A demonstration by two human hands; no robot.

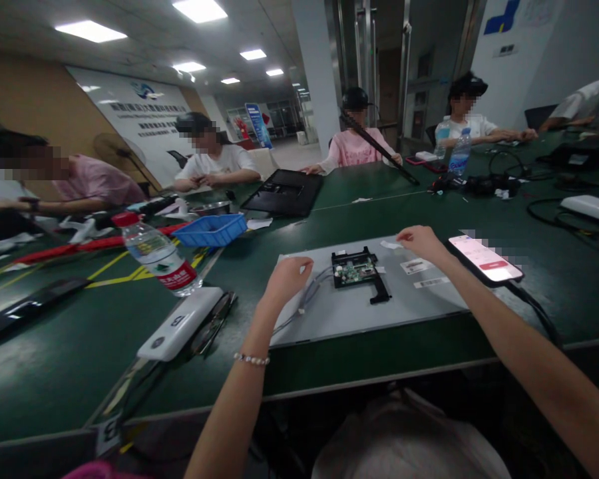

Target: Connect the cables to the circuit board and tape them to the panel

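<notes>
A flat grey panel (314, 319) lies on the green table before me. On its middle sits a black plastic bracket (379, 291) around a green circuit board (354, 271), with grey cables (309, 293) running off to the left. My left hand (290, 276) is over the panel's left side by the cables, fingers curled into a pinch; anything between them is hidden. Above the far right edge, my right hand (423, 242) is also pinched. A small white scrap (391, 245) lies just below its fingertips, and whether they hold anything is unclear.
To the right lies a lit phone (485, 257) with a cable. On the left are a white power bank (180, 326), glasses (214, 322), a water bottle (154, 256) and a blue tray (212, 231). Several people sit around the table; a black panel (284, 193) lies across from me.
</notes>
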